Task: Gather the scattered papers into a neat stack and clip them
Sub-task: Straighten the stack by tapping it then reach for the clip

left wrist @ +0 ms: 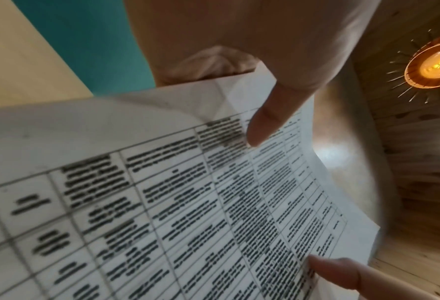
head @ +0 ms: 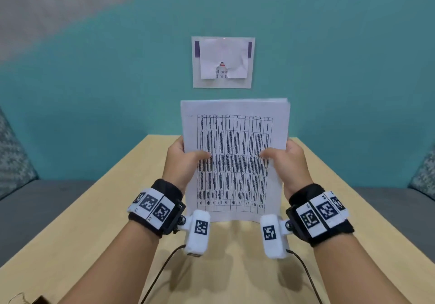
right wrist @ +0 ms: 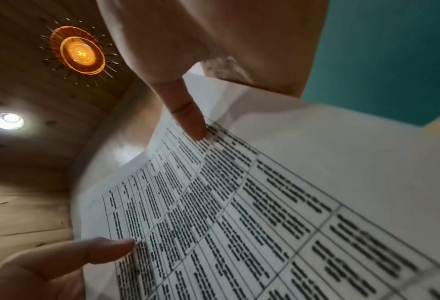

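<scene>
A stack of white papers with a printed table on the top sheet stands upright above the light wooden table. Its lower edge hangs just above the tabletop. My left hand grips the stack's left edge, thumb on the front sheet. My right hand grips the right edge the same way. In the left wrist view the papers fill the frame, with my left thumb pressed on the table print. The right wrist view shows the papers with my right thumb on them. No clip is in view.
A teal wall rises behind the table, with a white notice stuck on it. Grey seats with patterned cushions flank the table. Cables trail from the wrist cameras over the near tabletop.
</scene>
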The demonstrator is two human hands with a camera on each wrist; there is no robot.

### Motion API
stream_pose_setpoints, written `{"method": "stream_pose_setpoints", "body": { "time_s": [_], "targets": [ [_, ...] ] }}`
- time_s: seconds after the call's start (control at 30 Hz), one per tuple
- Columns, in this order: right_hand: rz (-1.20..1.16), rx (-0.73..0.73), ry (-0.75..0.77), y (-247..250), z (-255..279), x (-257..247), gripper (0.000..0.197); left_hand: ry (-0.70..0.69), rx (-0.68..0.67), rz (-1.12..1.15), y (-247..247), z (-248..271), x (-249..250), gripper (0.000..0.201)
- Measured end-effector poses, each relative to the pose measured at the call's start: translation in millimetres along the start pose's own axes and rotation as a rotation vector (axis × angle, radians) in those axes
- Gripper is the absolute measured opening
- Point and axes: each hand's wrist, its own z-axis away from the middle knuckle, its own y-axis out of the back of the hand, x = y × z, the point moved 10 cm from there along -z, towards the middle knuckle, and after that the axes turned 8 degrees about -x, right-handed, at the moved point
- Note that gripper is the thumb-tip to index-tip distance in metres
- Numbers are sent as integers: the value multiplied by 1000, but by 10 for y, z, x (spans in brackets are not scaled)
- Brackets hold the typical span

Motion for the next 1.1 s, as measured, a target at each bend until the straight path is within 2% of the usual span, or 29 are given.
{"method": "stream_pose_setpoints", "body": {
  "time_s": [0.1, 0.27, 0.5, 0.63, 0.8, 0.87, 0.93, 0.97, 1.03, 1.07, 1.1],
  "targets": [
    [-17, -8, -21, -18, 7, 39, 35, 16, -6, 4, -15, -3, -35, 37],
    [-21, 31, 44, -4, 2, -54, 34, -16, 10, 35, -25, -6, 7, 31],
    [-15, -28, -65, -61, 29, 227, 41, 90, -26, -15, -51, -13, -292, 46],
    [-3, -32, -73, -63, 34, 251, 32, 105, -26, -2, -33, -37, -365, 42],
    [21, -19, -47, -49, 50, 119, 24, 69, -53, -3, 20, 17, -204, 44],
    [23, -32, -43, -87, 66, 46, 34, 70, -33, -39, 126, 99, -109, 34],
    [13, -44, -47, -129, 70, 22, 66, 81, -6, -112, 308, 218, -3, 25],
    [2, -49, -43, -154, 70, 25, 73, 90, 6, -147, 424, 294, 50, 23],
    [-28, -77, -48, -271, 149, -43, 81, 113, 45, -214, 712, 485, 156, 18],
    [-40, -91, -57, -365, 244, -129, 78, 125, 68, -253, 880, 600, 202, 17],
    [-52, -118, -60, -456, 333, -201, 62, 137, 87, -300, 1045, 730, 256, 15]
  ]
}}
